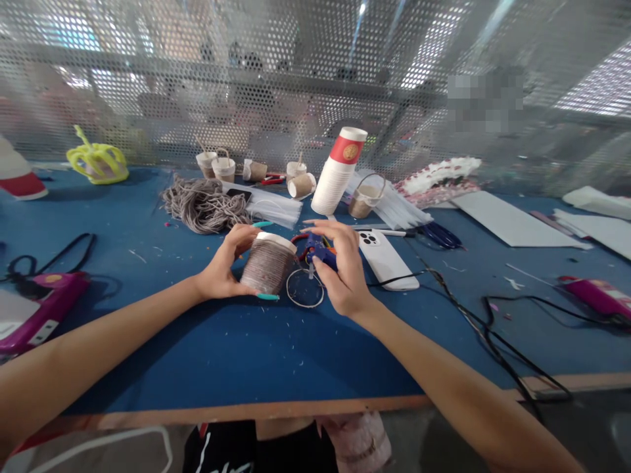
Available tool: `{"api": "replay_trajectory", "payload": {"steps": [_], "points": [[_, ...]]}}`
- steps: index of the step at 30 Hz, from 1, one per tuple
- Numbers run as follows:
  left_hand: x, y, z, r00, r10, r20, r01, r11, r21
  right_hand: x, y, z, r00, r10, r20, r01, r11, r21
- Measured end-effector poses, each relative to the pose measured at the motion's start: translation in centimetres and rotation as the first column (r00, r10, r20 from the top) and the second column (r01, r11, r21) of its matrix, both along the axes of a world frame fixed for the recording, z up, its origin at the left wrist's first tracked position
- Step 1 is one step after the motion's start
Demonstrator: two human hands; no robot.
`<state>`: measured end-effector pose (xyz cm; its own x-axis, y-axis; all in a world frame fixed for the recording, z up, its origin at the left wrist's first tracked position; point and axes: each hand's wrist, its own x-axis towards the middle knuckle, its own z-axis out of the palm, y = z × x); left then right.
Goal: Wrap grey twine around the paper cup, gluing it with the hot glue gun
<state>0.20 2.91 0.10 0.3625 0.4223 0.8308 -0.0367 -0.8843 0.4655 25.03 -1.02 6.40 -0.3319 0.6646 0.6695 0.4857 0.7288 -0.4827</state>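
My left hand [229,266] is closed around a white-rimmed paper cup wrapped in grey-brown yarn [269,266], tilted on its side just above the blue table. Long turquoise nails show at its fingertips. My right hand [341,266] grips a small blue glue gun [320,251], partly hidden by the fingers, its pale nozzle pointing down. Below the nozzle lies a thin pale ring [305,305], right of the wrapped cup. Red and orange parts behind the glue gun are too covered to make out.
Behind my hands are a grey yarn bundle [202,203], stacked paper cups [331,187] and small cup baskets [365,199]. A white phone [387,261] lies to the right among black cables [458,305]. Magenta glue guns lie left [54,309] and right [599,295]. Perforated metal [296,85] backs the table.
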Motion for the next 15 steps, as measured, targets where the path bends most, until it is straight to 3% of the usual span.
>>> {"api": "replay_trajectory", "payload": {"steps": [2, 4, 6, 7, 9, 15], "points": [[0.0, 0.0, 0.1, 1.000, -0.009, -0.009, 0.009, 1.000, 0.021, -0.4, -0.2, 0.2, 0.971, 0.144, -0.189, -0.186, 0.955, -0.230], [-0.1, -0.1, 0.2, 0.999, -0.009, -0.040, 0.012, 0.998, 0.061, -0.9, -0.1, 0.0, 0.902, 0.197, -0.384, -0.369, 0.813, -0.450], [-0.2, -0.1, 0.5, 0.996, 0.019, -0.084, -0.010, 0.994, 0.109, -1.3, 0.1, -0.4, 0.846, 0.163, -0.507, -0.473, 0.669, -0.573], [-0.2, -0.1, 0.6, 0.994, 0.042, -0.101, -0.028, 0.990, 0.136, -1.5, 0.2, -0.5, 0.829, 0.135, -0.542, -0.495, 0.627, -0.602], [-0.1, -0.2, 0.9, 0.989, 0.090, -0.118, -0.068, 0.981, 0.182, -1.7, 0.2, -0.7, 0.808, 0.086, -0.582, -0.510, 0.597, -0.620], [0.1, -0.5, 1.2, 0.977, 0.137, -0.166, -0.098, 0.969, 0.227, -2.1, -0.6, 0.0, 0.819, 0.035, -0.572, -0.459, 0.639, -0.618]]}}
